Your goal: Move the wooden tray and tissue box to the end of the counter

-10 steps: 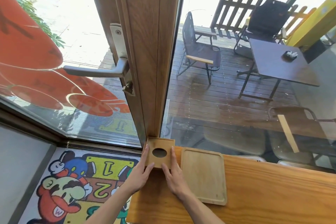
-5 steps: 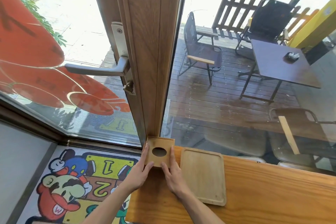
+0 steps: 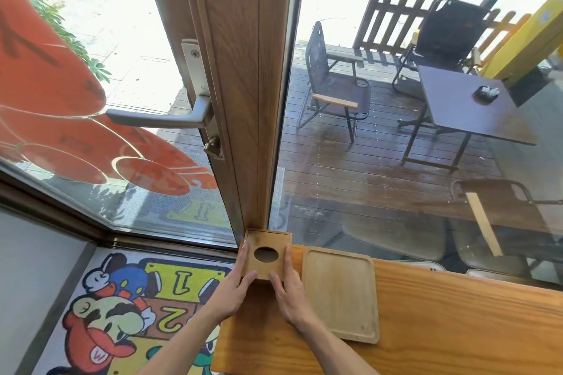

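Observation:
A square wooden tissue box with a round hole in its top stands at the far left end of the wooden counter, against the wooden door frame. My left hand grips its left side and my right hand grips its right side, thumbs at the near edge. An empty rectangular wooden tray lies flat on the counter just right of the box, close to my right hand.
The wooden door frame with a metal lever handle rises right behind the box. Glass panes run along the counter's far edge. A cartoon floor mat lies below the counter's left end. Chairs and a table stand outside.
Both hands stay on the tissue box; the box and tray sit in the same place, with only a slight camera shift.

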